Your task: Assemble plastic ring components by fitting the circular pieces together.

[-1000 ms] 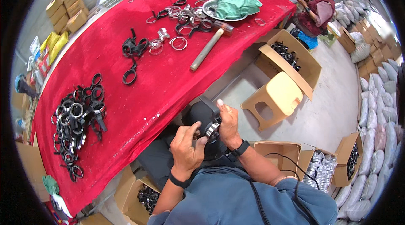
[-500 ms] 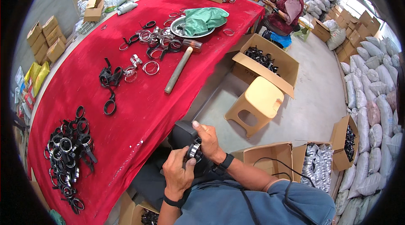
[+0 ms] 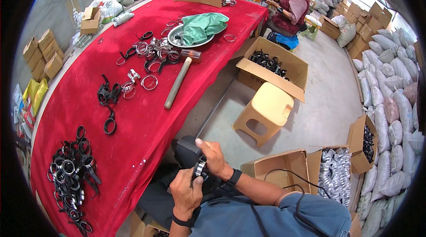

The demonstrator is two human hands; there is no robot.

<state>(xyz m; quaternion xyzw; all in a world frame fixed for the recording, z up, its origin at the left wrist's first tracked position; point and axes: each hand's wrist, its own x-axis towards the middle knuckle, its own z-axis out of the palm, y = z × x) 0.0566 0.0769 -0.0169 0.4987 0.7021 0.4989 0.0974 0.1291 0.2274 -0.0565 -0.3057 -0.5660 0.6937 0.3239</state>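
Above my lap, both hands work on a black ring clamp with a shiny metal band (image 3: pixel 201 170). My left hand (image 3: pixel 185 192) is closed on its near left side, thumb and fingers pinching the band. My right hand (image 3: pixel 214 159) grips the far right side, its thumb raised along a dark block-like thing (image 3: pixel 189 150) whose kind I cannot make out. The fingers hide part of the clamp. Left of my hands, a heap of black ring clamps (image 3: pixel 71 172) lies on the red-covered table (image 3: pixel 133 148).
On the table are a mallet (image 3: pixel 178 83), loose metal rings (image 3: pixel 149 82) and a metal tray (image 3: pixel 205 42) with green cloth. To the right stand a yellow stool (image 3: pixel 270 103), cartons of black parts (image 3: pixel 268 64) and silver parts (image 3: pixel 335 172). A person (image 3: pixel 293 8) sits at the far end.
The view has shifted slightly, so the table things sit a little further left. Both hands stay on the ring clamp, which has turned slightly.
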